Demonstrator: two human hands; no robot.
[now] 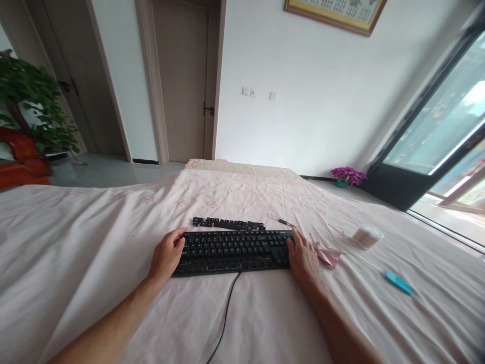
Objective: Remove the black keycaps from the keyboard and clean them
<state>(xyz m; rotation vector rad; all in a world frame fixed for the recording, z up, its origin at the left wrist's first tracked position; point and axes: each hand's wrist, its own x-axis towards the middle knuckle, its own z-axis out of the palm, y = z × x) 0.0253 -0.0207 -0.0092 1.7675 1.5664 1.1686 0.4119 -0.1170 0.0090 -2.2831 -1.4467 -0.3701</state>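
With fingers [178, 234] of the left hand [165, 256] and right hand [304, 256] clasped on opposite ends, held the black computer keyboard [231, 246] on the pink-flowered sheet [102, 237], just short of loose black keycaps [227, 224]

Keycaps [231, 224] behind the keyboard [227, 246]

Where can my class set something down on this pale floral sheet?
Free: left of the left hand; between the black cable and right forearm. Crowded: beyond the long black keyboard, by loose black keycaps; right of the right hand, by crumpled pink fabric, a clear tub and blue object.
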